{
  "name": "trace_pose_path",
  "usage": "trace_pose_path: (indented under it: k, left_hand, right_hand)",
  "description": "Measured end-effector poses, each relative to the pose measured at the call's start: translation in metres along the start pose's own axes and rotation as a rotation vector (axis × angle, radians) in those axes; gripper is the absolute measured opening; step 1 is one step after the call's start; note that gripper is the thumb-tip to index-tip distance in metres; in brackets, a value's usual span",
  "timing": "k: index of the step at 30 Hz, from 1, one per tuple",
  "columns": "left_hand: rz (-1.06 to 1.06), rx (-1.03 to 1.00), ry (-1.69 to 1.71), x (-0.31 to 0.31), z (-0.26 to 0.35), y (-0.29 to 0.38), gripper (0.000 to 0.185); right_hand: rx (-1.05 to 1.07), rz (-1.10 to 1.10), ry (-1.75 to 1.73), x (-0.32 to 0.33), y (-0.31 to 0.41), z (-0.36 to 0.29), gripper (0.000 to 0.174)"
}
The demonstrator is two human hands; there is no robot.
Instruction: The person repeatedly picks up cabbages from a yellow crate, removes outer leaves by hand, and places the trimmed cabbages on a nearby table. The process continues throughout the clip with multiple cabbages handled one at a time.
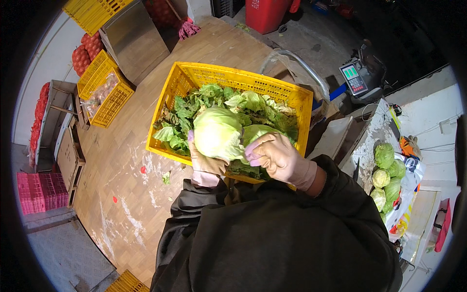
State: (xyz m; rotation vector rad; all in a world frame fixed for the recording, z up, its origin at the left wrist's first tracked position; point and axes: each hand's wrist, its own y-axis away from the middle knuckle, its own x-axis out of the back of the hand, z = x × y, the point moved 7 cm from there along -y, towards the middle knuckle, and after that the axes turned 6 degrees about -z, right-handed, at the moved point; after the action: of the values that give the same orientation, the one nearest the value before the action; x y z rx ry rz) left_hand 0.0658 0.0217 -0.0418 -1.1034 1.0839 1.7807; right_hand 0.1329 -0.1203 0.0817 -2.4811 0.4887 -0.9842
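My gloved left hand (208, 166) supports a pale green head of iceberg lettuce (216, 133) from below and from its left side. At the head's lower right, my gloved right hand (279, 158) has its fingers bent and pinched on a leaf edge (238, 152). Both gloves are tan with lilac fingertips. Beneath the hands is a yellow plastic crate (305, 109), holding many loose green leaves (182, 111), some browned. A rounded pale green piece (261, 130) lies partly hidden behind my right hand.
Several lettuce heads (392, 189) and a knife (356, 169) lie on a worktop at right. A digital scale display (353, 78) stands beyond the crate's right side. Another yellow crate (113, 102) sits at left. A red wheeled bin (264, 16) and a pink mop (188, 29) stand farther off.
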Motion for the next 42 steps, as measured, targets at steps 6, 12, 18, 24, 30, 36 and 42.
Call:
trace_pose_path:
  k: [6, 12, 18, 24, 30, 36, 42]
  left_hand:
    - [-0.097, 0.081, 0.107, 0.005, 0.004, 0.001, 0.089]
    - [-0.048, 0.079, 0.191, 0.004, 0.004, 0.005, 0.084]
    - [-0.259, 0.149, 0.447, -0.013, 0.009, 0.010, 0.073]
    - [-0.355, 0.450, 0.537, -0.022, -0.003, 0.019, 0.066]
    - [-0.399, 0.539, 0.618, -0.045, -0.018, 0.024, 0.073]
    - [-0.237, 0.051, -0.543, -0.048, -0.014, 0.010, 0.072]
    - [-0.295, 0.325, -0.088, -0.055, -0.033, 0.007, 0.088]
  right_hand:
    - [-0.154, -0.047, 0.227, 0.004, 0.032, 0.049, 0.012]
    - [-0.273, -0.013, 0.304, 0.003, 0.060, 0.096, 0.010]
    - [-0.407, -0.091, 0.306, 0.004, 0.069, 0.128, 0.007]
    - [-0.381, -0.012, 0.377, 0.008, 0.033, 0.090, 0.016]
    - [-0.163, 0.104, 0.339, 0.047, -0.021, 0.032, 0.034]
    - [-0.174, -0.301, 0.232, 0.016, -0.036, 0.008, 0.110]
    - [-0.420, -0.047, -0.355, 0.015, -0.016, 0.050, 0.108]
